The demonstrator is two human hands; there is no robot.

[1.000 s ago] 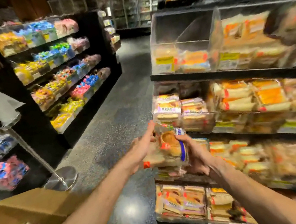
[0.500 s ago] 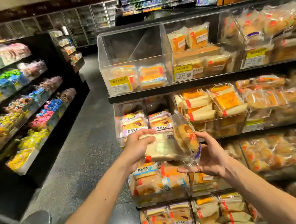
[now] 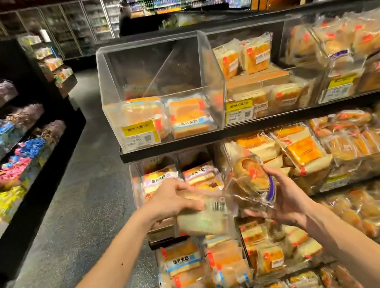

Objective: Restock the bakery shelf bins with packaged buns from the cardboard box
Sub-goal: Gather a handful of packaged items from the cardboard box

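Clear plastic wrap catches the light on two packs held up in front of the bakery shelving, seen from the head camera. The left hand (image 3: 168,202) comes from above, its fingers curled over the top of a pale flat bread pack with a white barcode label (image 3: 204,219). The right hand (image 3: 291,199) lies palm up beside it. Its fingers are curled beneath a clear-wrapped pack of round brown buns (image 3: 251,180) and its thumb is against the pack's side. That pack stands tilted on edge. The two packs sit close together, though it cannot be told whether they touch. Both are in the air before the second tier of the black shelf unit (image 3: 208,138), not inside any bin.

On the top tier, a clear acrylic bin with a slanted divider (image 3: 155,70) holds two orange-and-white packs at its front, behind a yellow price label (image 3: 138,129). The bins to its right are fuller. Across the grey speckled floor (image 3: 90,208), dark racks carry bright wrapped sweets (image 3: 15,167).
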